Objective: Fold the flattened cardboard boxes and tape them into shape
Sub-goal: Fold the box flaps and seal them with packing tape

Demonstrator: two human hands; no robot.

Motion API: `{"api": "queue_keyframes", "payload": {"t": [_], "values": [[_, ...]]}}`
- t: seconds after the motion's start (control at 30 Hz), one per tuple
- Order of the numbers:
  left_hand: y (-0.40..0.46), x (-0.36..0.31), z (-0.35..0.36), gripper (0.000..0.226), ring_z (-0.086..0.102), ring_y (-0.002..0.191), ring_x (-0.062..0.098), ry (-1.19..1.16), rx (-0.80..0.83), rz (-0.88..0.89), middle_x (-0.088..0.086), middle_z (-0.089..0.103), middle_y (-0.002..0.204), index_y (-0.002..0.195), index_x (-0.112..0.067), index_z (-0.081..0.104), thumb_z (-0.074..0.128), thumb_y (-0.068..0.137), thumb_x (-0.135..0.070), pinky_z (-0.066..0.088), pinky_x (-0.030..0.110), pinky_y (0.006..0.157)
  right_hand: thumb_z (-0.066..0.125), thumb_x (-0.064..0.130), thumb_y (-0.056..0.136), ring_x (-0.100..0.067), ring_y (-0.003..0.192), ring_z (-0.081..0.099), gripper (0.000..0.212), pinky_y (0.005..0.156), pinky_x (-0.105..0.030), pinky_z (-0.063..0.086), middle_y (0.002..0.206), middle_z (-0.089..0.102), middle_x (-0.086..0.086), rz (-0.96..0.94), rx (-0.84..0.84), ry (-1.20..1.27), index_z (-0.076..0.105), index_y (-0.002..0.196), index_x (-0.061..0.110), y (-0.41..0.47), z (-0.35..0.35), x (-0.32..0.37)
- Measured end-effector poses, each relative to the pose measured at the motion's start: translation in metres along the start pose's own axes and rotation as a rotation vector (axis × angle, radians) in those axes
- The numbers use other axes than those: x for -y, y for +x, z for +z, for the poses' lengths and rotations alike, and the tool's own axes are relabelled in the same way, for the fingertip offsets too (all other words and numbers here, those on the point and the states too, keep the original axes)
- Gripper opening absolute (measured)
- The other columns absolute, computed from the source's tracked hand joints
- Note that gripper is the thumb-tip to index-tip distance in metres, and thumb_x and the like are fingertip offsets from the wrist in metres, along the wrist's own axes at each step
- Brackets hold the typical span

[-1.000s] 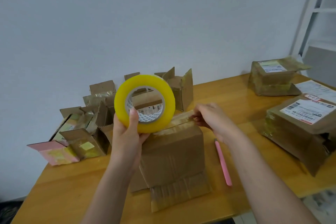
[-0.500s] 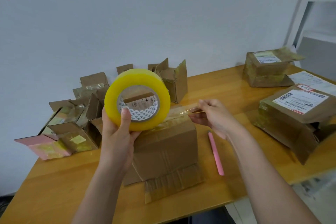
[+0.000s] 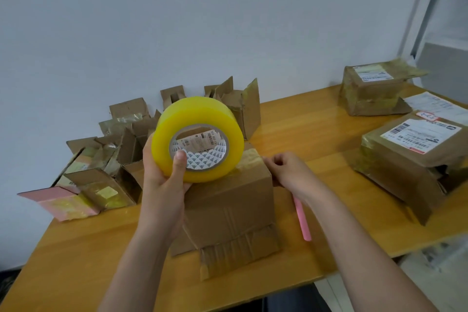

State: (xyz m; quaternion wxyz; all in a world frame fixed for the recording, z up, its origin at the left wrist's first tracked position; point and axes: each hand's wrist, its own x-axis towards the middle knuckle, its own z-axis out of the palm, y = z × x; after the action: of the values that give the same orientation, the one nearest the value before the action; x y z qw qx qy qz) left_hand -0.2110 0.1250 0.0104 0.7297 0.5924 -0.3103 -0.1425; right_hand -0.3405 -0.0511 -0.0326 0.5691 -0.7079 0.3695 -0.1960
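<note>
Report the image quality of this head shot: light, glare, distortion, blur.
Head view: soft, even light with faint shadows; mild glare on the wooden table and the taped top of the cardboard box; wide-angle bending tilts the white shelf frame; the tape roll is sharp, the edges slightly soft.

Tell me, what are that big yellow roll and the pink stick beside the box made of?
The yellow roll looks like glossy clear plastic packing tape, tinted by its layers, on a printed cardboard core. The pink stick seems smooth matte plastic, though it is too small to be sure.
</note>
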Motion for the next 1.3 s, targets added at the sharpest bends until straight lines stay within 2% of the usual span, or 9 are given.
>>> {"api": "queue_keyframes", "payload": {"t": [0.13,0.23,0.4,0.57,0.63,0.73,0.93,1.1,1.3], "values": [[-0.002,-0.002,0.002,0.05,0.06,0.116,0.007,0.06,0.033,0.034,-0.011,0.059,0.126,0.134,-0.045,0.041,0.054,0.085,-0.04,0.056,0.029,0.082,0.069,0.008,0.089,-0.016,0.073,0.066,0.048,0.061,-0.025,0.056,0.088,0.062,-0.007,0.017,-0.079,-0.122,0.047,0.132,0.014,0.0,-0.007,-0.008],[-0.002,-0.002,0.001,0.053,0.059,0.118,0.01,0.048,0.018,0.031,-0.01,0.058,0.128,0.136,-0.044,0.041,0.054,0.085,-0.04,0.055,0.033,0.084,0.055,0.001,0.096,-0.01,0.08,0.067,0.031,0.077,-0.03,0.059,0.088,0.064,0.001,-0.118,-0.225,-0.165,0.06,0.125,0.011,-0.006,-0.003,-0.013],[-0.001,-0.001,0.001,0.056,0.057,0.12,0.01,0.005,0.003,0.014,-0.01,0.057,0.13,0.139,-0.041,0.04,0.054,0.085,-0.038,0.056,0.033,0.087,0.041,0.03,0.105,-0.005,0.112,0.062,0.035,0.099,-0.027,0.05,0.12,0.068,0.004,-0.374,-0.182,0.141,0.058,0.133,0.018,-0.031,0.006,0.01],[0.001,0.001,0.001,0.043,0.055,0.124,0.015,-0.084,-0.082,-0.042,-0.008,0.056,0.134,0.14,-0.039,0.041,0.049,0.1,-0.027,0.053,0.047,0.096,0.031,0.054,0.099,-0.016,0.098,0.066,0.06,0.079,-0.028,0.053,0.104,0.071,-0.013,-0.414,-0.13,-0.044,0.062,0.131,0.014,-0.041,0.02,0.01],[0.001,0.001,-0.001,0.04,0.055,0.125,0.016,-0.115,-0.103,-0.056,-0.008,0.056,0.134,0.138,-0.039,0.043,0.048,0.101,-0.026,0.05,0.051,0.099,0.035,0.059,0.094,0.001,0.117,0.056,0.066,0.091,-0.013,0.047,0.131,0.062,0.0,-0.46,-0.111,-0.143,0.056,0.138,0.015,-0.041,0.022,0.009],[-0.002,-0.002,0.002,0.041,0.056,0.124,0.018,-0.136,-0.109,-0.044,-0.005,0.057,0.134,0.14,-0.033,0.045,0.049,0.1,-0.024,0.052,0.05,0.097,0.034,0.059,0.094,-0.01,0.134,0.045,0.066,0.108,-0.024,0.04,0.153,0.04,0.003,-0.503,-0.095,-0.248,0.051,0.142,0.016,-0.041,0.024,0.006],[-0.004,-0.012,-0.015,0.043,0.059,0.12,0.017,-0.075,-0.213,0.068,-0.001,0.061,0.13,0.143,-0.023,0.045,0.051,0.101,-0.025,0.053,0.047,0.095,0.019,0.053,0.098,-0.019,0.113,0.062,0.065,0.083,-0.009,0.046,0.145,0.051,0.0,-0.49,-0.142,-0.338,0.051,0.142,0.017,-0.039,0.015,0.001],[-0.009,-0.004,-0.039,0.068,0.06,0.115,0.023,0.247,-0.245,0.09,0.005,0.064,0.123,0.134,-0.023,0.054,0.062,0.081,-0.064,0.05,0.06,0.095,0.018,0.051,0.101,-0.017,0.13,0.051,0.061,0.107,-0.032,0.043,0.151,0.043,0.003,-0.52,-0.154,-0.383,0.049,0.143,0.019,-0.039,0.024,0.003],[-0.014,0.013,-0.033,0.042,0.065,0.109,0.013,0.064,-0.158,-0.137,-0.004,0.071,0.114,0.125,-0.023,0.062,0.07,0.085,-0.032,0.053,0.038,0.095,0.019,0.06,0.098,-0.01,0.144,0.029,0.068,0.118,-0.04,0.03,0.157,0.033,0.004,-0.501,-0.137,-0.426,0.041,0.148,0.019,-0.041,0.028,0.003]]}}
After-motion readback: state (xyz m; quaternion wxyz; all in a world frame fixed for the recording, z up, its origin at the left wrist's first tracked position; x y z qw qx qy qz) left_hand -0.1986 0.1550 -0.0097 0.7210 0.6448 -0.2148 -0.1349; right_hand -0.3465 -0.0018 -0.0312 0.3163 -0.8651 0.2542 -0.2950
